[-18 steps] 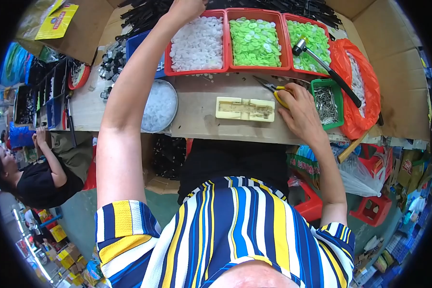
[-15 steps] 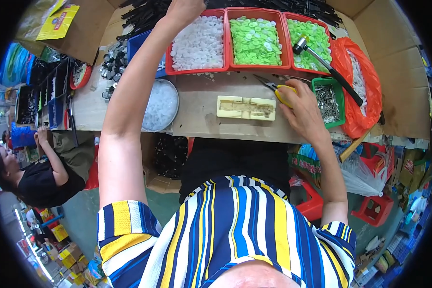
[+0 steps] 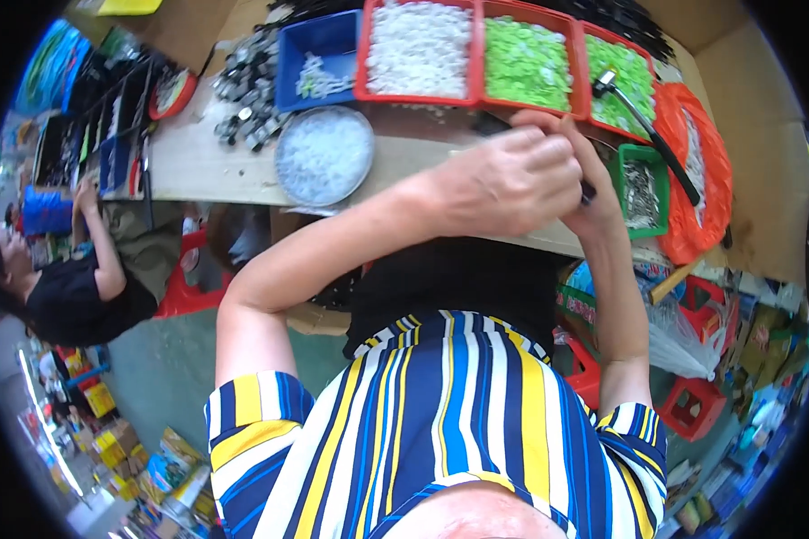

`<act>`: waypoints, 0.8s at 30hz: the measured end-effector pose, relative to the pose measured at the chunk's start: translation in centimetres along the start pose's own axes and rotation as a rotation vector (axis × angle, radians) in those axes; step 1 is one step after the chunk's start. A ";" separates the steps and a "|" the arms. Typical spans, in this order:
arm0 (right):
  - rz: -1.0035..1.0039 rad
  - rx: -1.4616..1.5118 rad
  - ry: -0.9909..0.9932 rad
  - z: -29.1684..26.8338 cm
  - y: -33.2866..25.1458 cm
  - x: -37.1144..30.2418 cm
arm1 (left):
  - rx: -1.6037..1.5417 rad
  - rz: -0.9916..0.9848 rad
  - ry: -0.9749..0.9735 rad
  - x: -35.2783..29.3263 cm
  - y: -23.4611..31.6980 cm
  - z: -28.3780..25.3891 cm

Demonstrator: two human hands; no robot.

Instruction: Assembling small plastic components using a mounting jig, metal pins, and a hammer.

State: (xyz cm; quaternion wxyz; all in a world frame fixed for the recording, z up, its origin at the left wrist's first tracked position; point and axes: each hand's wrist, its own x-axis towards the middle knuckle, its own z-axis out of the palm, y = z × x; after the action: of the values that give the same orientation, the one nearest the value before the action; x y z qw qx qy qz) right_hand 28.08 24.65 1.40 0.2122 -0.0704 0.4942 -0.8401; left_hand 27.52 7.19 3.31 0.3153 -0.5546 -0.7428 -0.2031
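- Sitting at far left of the frame: co-worker [image 3: 67, 287] in black, co-worker's hands [image 3: 85, 199] together.
- Upper left: pile of black-and-silver clips [image 3: 247, 99] on the table [image 3: 198, 180]; just right of it, blue bin [image 3: 333, 45] with a few white pieces [image 3: 315, 83].
- Below blue bin: round dish [image 3: 322, 203] of translucent bits [image 3: 325, 155], apart from both hands.
- Upper middle: red bin [image 3: 413, 99] of white discs [image 3: 418, 49].
- Right of centre: left hand [image 3: 517, 184], back up, fingers curled in, tips hidden. Cannot tell what it pinches. Overlaps the right hand [image 3: 595, 166].
- Between the hands: black part [image 3: 588, 191], mostly covered, dark end showing at lower right. Dark streak [image 3: 487, 123] at upper left of the hands, blurred; cannot tell if same piece.
- Long axis: if one piece, slants upper left to lower right; front end unclear.
- Handling, my guess: light, slim, stiff, a bit slippery, not very fragile. Pinch near the middle, ends free.
- Right hand: bent around behind the left, closest to the black part's visible end; exact grip hidden.
- Upper right: two red bins [image 3: 512, 106] of green discs [image 3: 527, 65], hammer [image 3: 653, 135] slanting across the right one; below, green tray [image 3: 649, 232] of metal pins [image 3: 640, 190], then red bag [image 3: 719, 189].
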 end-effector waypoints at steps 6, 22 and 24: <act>0.273 -0.232 -0.088 -1.5 -0.6 -0.5 | 0.023 -0.253 0.036 -5.9 -0.6 -4.9; -0.409 -1.378 -0.070 -0.7 3.3 0.9 | 0.223 -0.965 -0.262 -25.2 -7.2 -14.1; -0.434 -1.406 -0.078 -0.7 3.4 0.9 | 0.205 -0.959 -0.256 -25.1 -7.5 -14.5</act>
State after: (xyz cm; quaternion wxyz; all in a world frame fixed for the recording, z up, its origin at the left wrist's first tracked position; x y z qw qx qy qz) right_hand 28.03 23.45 -1.93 -0.0364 -0.3160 0.8831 -0.3449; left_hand 28.62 -21.97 -3.34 0.1458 -0.1375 -0.9627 -0.1815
